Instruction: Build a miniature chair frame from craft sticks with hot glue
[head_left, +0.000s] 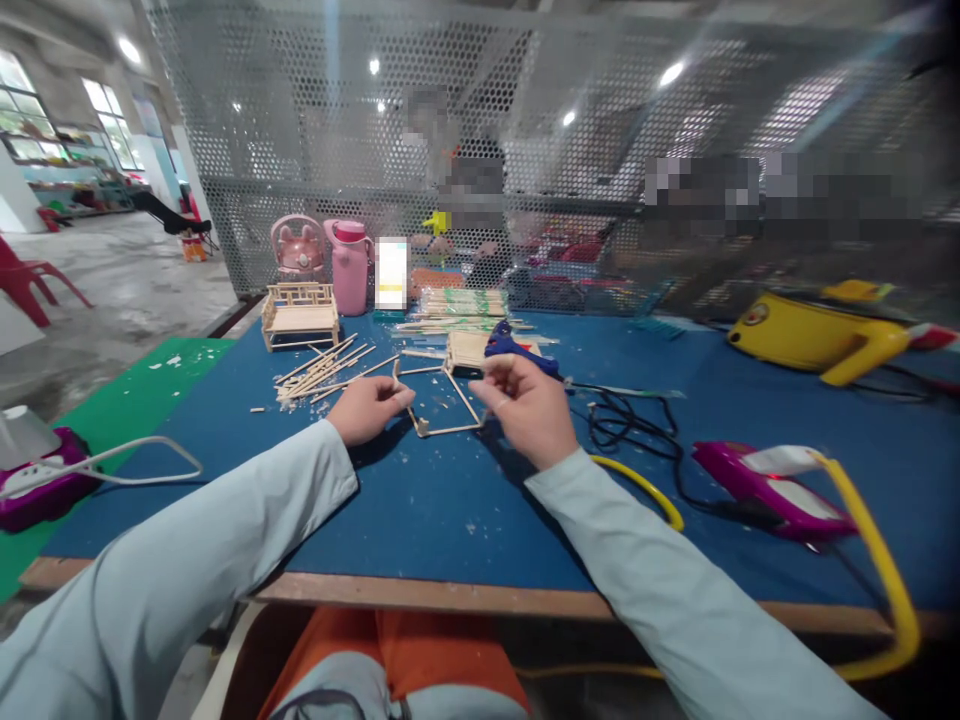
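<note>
A small frame of thin wooden sticks (450,431) lies low over the blue tabletop, between my hands. My left hand (369,408) pinches its left side between thumb and fingers. At the frame's right corner is my right hand (534,408), its thumb and fingertips closed together; whatever they hold is too small to make out. Just behind the right hand rests a dark blue glue gun (506,342), partly covered by the fingers. Beside it stands a small wooden stick piece (466,352). Loose sticks (319,372) lie scattered beyond my left hand.
A miniature stick bench (301,318), a pink bottle (349,268) and a lit phone (391,272) stand along the back, near bagged sticks (461,303). On the right are a black cord (626,425), a purple power strip (780,497) and a yellow device (817,335). Perforated metal mesh (300,120) rises behind.
</note>
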